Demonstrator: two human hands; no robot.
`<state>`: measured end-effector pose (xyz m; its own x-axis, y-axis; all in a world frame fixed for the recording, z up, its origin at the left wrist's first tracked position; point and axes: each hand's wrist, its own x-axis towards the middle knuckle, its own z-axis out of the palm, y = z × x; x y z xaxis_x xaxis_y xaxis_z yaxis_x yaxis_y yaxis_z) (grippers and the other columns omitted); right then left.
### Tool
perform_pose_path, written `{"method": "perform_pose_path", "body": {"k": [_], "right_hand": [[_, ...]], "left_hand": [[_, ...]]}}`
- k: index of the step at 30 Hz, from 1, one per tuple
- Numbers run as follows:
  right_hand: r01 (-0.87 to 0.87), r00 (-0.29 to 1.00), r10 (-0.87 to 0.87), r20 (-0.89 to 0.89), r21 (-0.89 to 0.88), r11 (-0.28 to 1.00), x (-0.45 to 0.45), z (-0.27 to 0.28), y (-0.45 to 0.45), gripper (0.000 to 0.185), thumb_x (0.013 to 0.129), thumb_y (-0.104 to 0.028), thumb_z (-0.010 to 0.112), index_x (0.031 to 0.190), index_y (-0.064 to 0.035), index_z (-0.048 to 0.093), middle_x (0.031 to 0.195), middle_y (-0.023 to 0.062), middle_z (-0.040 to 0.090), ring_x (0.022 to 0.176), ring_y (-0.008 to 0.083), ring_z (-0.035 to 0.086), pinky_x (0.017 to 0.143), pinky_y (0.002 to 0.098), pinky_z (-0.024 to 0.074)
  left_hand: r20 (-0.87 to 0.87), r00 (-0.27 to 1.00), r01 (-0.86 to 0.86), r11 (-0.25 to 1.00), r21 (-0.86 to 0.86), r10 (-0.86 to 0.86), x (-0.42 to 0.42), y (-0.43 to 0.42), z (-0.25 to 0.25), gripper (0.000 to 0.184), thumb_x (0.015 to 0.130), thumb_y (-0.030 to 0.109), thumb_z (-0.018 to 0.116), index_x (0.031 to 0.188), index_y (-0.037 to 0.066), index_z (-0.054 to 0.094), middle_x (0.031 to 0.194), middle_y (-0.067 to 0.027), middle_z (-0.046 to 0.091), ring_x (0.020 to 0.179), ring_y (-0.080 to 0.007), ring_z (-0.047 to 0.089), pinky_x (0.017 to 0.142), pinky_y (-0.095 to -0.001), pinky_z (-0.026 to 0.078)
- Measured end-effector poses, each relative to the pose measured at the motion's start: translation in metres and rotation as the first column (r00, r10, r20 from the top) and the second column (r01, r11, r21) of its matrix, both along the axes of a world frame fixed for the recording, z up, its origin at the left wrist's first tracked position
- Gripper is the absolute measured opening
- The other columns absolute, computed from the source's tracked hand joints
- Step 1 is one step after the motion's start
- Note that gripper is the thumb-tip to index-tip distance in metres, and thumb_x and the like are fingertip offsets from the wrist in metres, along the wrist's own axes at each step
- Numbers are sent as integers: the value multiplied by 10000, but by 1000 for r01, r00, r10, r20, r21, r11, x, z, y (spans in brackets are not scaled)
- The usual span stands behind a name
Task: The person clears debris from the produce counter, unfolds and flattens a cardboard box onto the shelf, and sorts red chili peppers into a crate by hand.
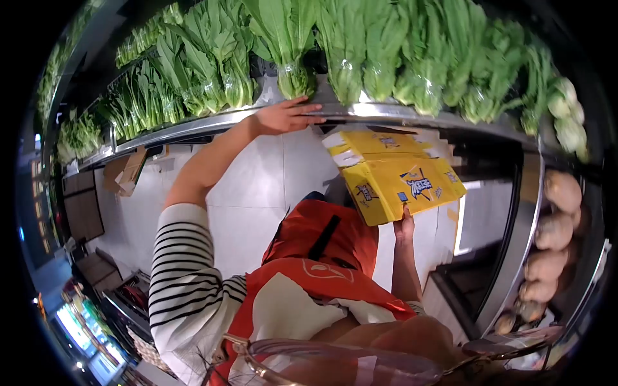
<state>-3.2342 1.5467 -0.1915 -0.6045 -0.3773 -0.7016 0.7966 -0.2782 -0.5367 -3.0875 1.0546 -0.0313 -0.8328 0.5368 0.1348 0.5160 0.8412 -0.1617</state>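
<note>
L fingers (pixel 308 120) spread, by greens (pixel 297 80) base | R fingers (pixel 406 213) pinching ylw box (pixel 410 178) edge

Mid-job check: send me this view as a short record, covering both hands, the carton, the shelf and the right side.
left hand: fingers extended at the metal shelf edge, below a leafy bunch; contact with it unclear
right hand: gripping the yellow carton at its near edge
carton: yellow, printed, held below the shelf
shelf: upright leafy greens in a row
right side: pale, rounded produce

Heavy fisheye curvature, black corners
</note>
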Motion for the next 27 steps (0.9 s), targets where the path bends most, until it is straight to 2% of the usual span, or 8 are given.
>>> {"method": "perform_pose_path", "body": {"k": [4,9,13,15,16,19,22,27], "right_hand": [[41,999,-41,-12,57,998,70,82,47,366,911,-151,398,1257,-33,392,1244,103,477,1125,262,474,947,406,396],[-41,993,33,117,66,997,113,109,85,351,877,-66,389,1224,-16,400,1203,123,492,1099,280,486,929,430,411],[-224,970,211,117,104,969,144,132,84,354,864,-57,391,1214,-6,405,1187,129,499,1084,274,496,917,424,420],[-298,949,281,146,117,947,168,141,85,358,868,-61,384,1221,-2,399,1181,136,501,1068,269,506,917,400,422],[-391,914,377,150,76,917,173,145,88,358,871,-60,381,1223,3,395,1182,140,500,1067,270,507,919,394,421],[-656,724,665,183,-114,746,205,147,88,359,885,-63,373,1233,23,380,1184,158,499,1067,271,507,928,376,413],[-775,566,805,177,-218,593,237,143,79,331,904,-112,411,1210,15,410,1170,150,515,1053,246,521,896,356,431],[-885,199,967,160,-394,247,313,128,33,343,909,-180,445,1201,0,432,1122,143,558,1026,247,546,863,354,456]], "left_hand": [[-37,966,-249,962,108,254,16,55,-3,230,793,123,532,1017,98,577,1371,-55,339,1321,-257,208,1072,-474,167],[240,706,-691,575,437,666,114,183,-14,367,793,201,557,1137,96,488,1303,-90,399,1260,-307,296,1038,-501,205],[578,186,-795,-224,563,795,260,252,-115,662,823,462,531,1326,97,305,1343,-213,319,1261,-384,266,1017,-524,227],[941,-68,-455,-850,266,331,303,276,-71,781,818,553,472,1349,38,223,1382,-215,246,1267,-375,266,1005,-531,245],[999,-51,-185,-983,4,14,325,294,-46,845,816,599,442,1361,8,181,1402,-216,209,1270,-370,266,999,-534,253],[932,358,109,-990,-92,-47,391,341,0,873,800,668,371,1368,29,195,1407,-191,225,1270,-338,288,985,-543,274],[623,763,89,-983,160,170,450,378,56,778,835,594,401,1348,28,249,1362,-187,320,1237,-305,359,971,-541,309],[660,288,506,-696,510,693,525,430,134,388,851,118,536,1188,-40,427,1149,-124,542,979,-222,568,833,-330,465]]}}
